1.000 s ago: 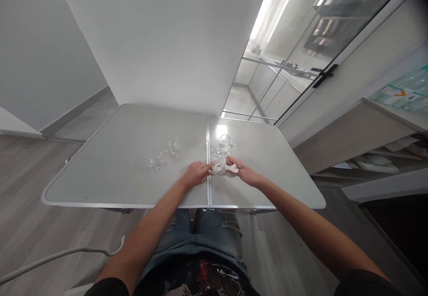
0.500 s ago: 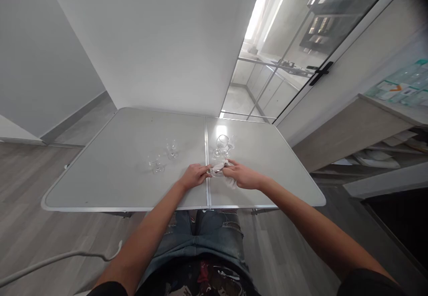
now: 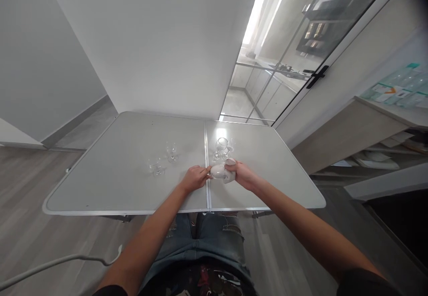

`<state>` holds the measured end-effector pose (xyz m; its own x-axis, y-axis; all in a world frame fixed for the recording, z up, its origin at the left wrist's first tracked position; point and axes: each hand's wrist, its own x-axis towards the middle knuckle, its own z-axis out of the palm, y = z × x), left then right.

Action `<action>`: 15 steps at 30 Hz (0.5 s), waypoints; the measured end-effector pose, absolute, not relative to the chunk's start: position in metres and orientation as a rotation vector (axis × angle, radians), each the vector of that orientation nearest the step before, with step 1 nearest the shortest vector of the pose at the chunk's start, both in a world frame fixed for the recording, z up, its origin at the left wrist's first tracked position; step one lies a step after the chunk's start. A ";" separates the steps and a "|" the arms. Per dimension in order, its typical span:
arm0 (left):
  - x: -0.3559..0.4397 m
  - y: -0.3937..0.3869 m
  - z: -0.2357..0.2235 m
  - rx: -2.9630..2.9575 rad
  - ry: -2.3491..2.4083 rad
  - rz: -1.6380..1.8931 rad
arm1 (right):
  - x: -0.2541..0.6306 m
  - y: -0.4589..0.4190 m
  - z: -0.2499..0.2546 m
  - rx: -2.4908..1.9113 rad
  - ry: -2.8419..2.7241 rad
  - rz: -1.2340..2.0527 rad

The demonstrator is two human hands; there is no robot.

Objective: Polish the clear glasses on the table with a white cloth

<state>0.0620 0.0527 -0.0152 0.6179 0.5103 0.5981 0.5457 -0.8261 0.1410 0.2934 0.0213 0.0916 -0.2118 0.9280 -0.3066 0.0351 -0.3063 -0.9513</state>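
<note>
My left hand (image 3: 195, 178) is closed round the stem end of a clear wine glass (image 3: 217, 171), which lies sideways above the table with its bowl toward the right. My right hand (image 3: 243, 174) grips a white cloth (image 3: 229, 176) at the bowl's mouth; part of the cloth appears to be inside the bowl. Just beyond the hands stand two clear stemmed glasses, one (image 3: 221, 146) beside the other (image 3: 230, 147). On the table's left half are two more stemmed glasses, one nearer (image 3: 157, 167) and one farther back (image 3: 172, 153).
The light folding table (image 3: 110, 171) has a metal seam down its middle. Behind it rises a white wall (image 3: 160, 46), with a glass-paned door (image 3: 264, 82) to the right. Plastic bottles (image 3: 394, 86) sit on a wooden shelf unit (image 3: 347, 131). A pale cable (image 3: 67, 258) hangs lower left.
My right hand has turned and shifted slightly left, and the cloth is now bunched at the glass's mouth. The left hand keeps its hold on the wine glass.
</note>
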 end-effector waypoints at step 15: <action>0.060 0.055 -0.015 -3.085 -0.954 -1.122 | 0.323 0.023 0.124 -0.720 -2.924 0.590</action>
<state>0.0602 0.0553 -0.0145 0.6359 0.5837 0.5049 0.4040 -0.8091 0.4267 0.3229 0.0225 0.1242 -0.8875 0.4603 -0.0208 0.4323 0.8164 -0.3829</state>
